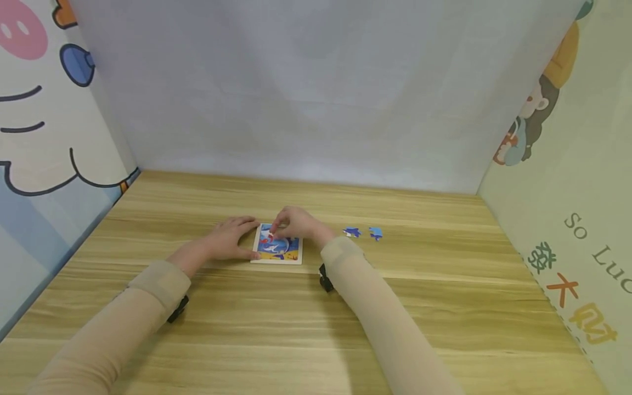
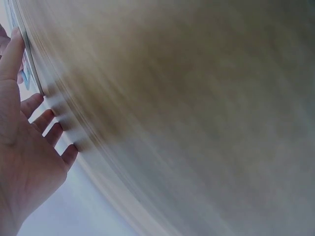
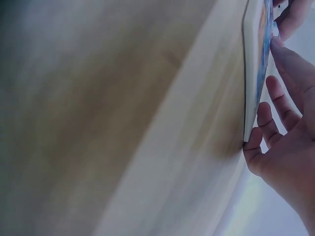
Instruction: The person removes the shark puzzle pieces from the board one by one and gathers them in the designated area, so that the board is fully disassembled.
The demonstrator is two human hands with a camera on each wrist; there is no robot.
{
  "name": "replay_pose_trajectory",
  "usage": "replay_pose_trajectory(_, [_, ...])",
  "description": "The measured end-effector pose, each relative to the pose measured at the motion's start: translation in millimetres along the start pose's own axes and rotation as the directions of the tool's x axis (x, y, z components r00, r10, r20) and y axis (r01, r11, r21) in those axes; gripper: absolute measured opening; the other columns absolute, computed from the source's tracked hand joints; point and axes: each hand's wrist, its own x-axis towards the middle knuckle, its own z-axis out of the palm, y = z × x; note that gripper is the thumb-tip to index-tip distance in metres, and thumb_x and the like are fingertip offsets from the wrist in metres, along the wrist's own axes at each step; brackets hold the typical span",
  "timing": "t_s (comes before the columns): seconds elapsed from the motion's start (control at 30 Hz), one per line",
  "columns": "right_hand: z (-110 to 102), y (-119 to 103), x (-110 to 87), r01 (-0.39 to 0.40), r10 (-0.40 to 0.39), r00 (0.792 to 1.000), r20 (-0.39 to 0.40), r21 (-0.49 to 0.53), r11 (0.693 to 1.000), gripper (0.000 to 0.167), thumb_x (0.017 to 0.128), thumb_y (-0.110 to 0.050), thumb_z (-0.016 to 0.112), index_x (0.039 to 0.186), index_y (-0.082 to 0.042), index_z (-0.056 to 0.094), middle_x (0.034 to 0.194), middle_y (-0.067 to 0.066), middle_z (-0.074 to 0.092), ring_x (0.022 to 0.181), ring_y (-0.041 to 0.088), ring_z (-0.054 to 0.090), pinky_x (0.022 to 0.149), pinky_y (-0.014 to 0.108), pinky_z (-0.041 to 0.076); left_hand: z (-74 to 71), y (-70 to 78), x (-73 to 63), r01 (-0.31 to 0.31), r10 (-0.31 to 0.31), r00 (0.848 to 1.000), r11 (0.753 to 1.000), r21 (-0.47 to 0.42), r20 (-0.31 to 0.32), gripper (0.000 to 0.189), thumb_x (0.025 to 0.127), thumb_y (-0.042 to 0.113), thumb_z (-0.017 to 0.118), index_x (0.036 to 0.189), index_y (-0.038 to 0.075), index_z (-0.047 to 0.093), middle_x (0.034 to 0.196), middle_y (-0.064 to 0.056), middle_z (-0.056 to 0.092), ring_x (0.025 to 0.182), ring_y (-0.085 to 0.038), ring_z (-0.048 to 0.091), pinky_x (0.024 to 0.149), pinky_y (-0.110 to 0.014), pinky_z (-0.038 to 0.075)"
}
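A small jigsaw board (image 1: 277, 262) with a white border and a colourful sea picture lies flat on the wooden table. My left hand (image 1: 229, 240) rests at its left side, fingers spread and relaxed, thumb on the lower left corner. In the left wrist view the fingertips (image 2: 58, 129) reach down to the tabletop beside the board. Over the picture's upper part, my right hand (image 1: 298, 224) pinches a small puzzle piece (image 1: 271, 236) between thumb and index finger, mostly hidden by the fingertips. The right wrist view shows its other fingers (image 3: 264, 115) loosely bent along the board's edge.
Two loose blue puzzle pieces, one with a white part (image 1: 352, 232) and one lighter (image 1: 376, 233), lie on the table (image 1: 419, 307) right of the board. A pale cloth (image 1: 306, 99) hangs behind the table, with printed panels (image 1: 553, 181) at the sides.
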Motion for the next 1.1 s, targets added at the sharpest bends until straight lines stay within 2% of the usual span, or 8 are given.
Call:
replay_pose_trajectory(0.23, [-0.5,0.7,-1.2,0.021,-0.02,1.0,-0.019,0.073,0.997,0.009,0.086,-0.02,0.07,0.093,-0.016,0.074,0.117,0.001,0.059,0.11,0.015,0.052,0.1,0.033,0.041,-0.7,-0.8,-0.3,0.0,0.0,1.0,1.0,0.006,0.005,0.092,0.081,0.059,0.064,0.148,0.006,0.029,0.153,-0.019,0.023,0.139,-0.045,0.018,0.106,-0.068,0.016])
replay_pose_trajectory(0.37, [0.2,-0.2,-3.2,-0.016,0.022,0.999,-0.042,0.135,0.991,0.013,0.087,-0.021,0.07,0.099,-0.018,0.071,0.11,0.0,0.061,0.096,0.014,0.056,0.084,0.028,0.048,-1.2,-1.1,-0.9,-0.005,0.005,1.0,1.0,0.015,0.008,0.092,0.081,0.059,0.063,0.148,0.006,0.029,0.153,-0.02,0.023,0.138,-0.045,0.018,0.106,-0.069,0.016])
replay_pose_trajectory(0.5, [1.7,-1.5,-3.1,-0.054,0.066,0.996,-0.059,0.175,0.983,0.019,0.087,-0.021,0.069,0.106,-0.019,0.068,0.102,-0.003,0.063,0.085,0.014,0.056,0.072,0.024,0.048,-1.1,-0.7,-1.9,0.001,-0.001,1.0,1.0,0.009,0.015,0.093,0.081,0.059,0.063,0.148,0.006,0.028,0.153,-0.02,0.023,0.138,-0.046,0.018,0.106,-0.069,0.015])
replay_pose_trajectory(0.73, [2.2,-8.6,-4.9,-0.103,0.125,0.988,-0.09,0.215,0.971,0.016,0.088,-0.016,0.065,0.104,-0.017,0.069,0.095,-0.003,0.065,0.085,0.013,0.059,0.073,0.024,0.05,-0.5,1.3,-3.6,0.013,-0.014,1.0,1.0,-0.025,-0.02,0.091,0.08,0.057,0.066,0.144,0.002,0.031,0.149,-0.021,0.031,0.136,-0.044,0.025,0.107,-0.067,0.018])
replay_pose_trajectory(0.83, [2.2,-10.4,-5.2,-0.113,0.139,0.986,-0.097,0.235,0.965,0.013,0.089,-0.015,0.064,0.1,-0.016,0.07,0.093,-0.002,0.065,0.082,0.013,0.061,0.071,0.024,0.051,-0.6,1.8,-3.7,-0.007,0.006,0.999,0.999,-0.04,-0.039,0.077,0.08,0.054,0.068,0.134,0.006,0.042,0.142,-0.019,0.041,0.132,-0.042,0.033,0.105,-0.065,0.024])
replay_pose_trajectory(0.9, [2.3,-11.3,-5.0,-0.115,0.143,0.984,-0.104,0.239,0.964,0.011,0.09,-0.015,0.064,0.099,-0.016,0.07,0.092,-0.002,0.066,0.081,0.012,0.061,0.07,0.023,0.051,-0.5,1.8,-3.4,-0.034,0.032,0.999,0.999,-0.027,-0.044,0.064,0.081,0.053,0.067,0.125,0.012,0.047,0.141,-0.018,0.042,0.131,-0.042,0.034,0.103,-0.066,0.026])
replay_pose_trajectory(0.97, [2.4,-11.4,-4.4,-0.117,0.147,0.983,-0.109,0.241,0.963,0.01,0.09,-0.016,0.063,0.098,-0.016,0.07,0.092,-0.002,0.066,0.08,0.012,0.061,0.07,0.023,0.051,-0.4,1.8,-3.1,-0.057,0.057,0.998,0.998,-0.014,-0.04,0.052,0.082,0.053,0.066,0.116,0.017,0.05,0.141,-0.019,0.041,0.131,-0.043,0.033,0.101,-0.068,0.027])
replay_pose_trajectory(1.1, [2.4,-10.5,-3.0,-0.123,0.154,0.981,-0.116,0.243,0.962,0.01,0.091,-0.017,0.063,0.097,-0.016,0.07,0.092,-0.001,0.067,0.078,0.012,0.062,0.068,0.023,0.052,-1.2,2.6,-4.1,-0.078,0.078,0.997,0.997,0.003,-0.022,0.043,0.085,0.051,0.064,0.114,0.022,0.051,0.148,-0.023,0.03,0.134,-0.048,0.026,0.1,-0.071,0.023])
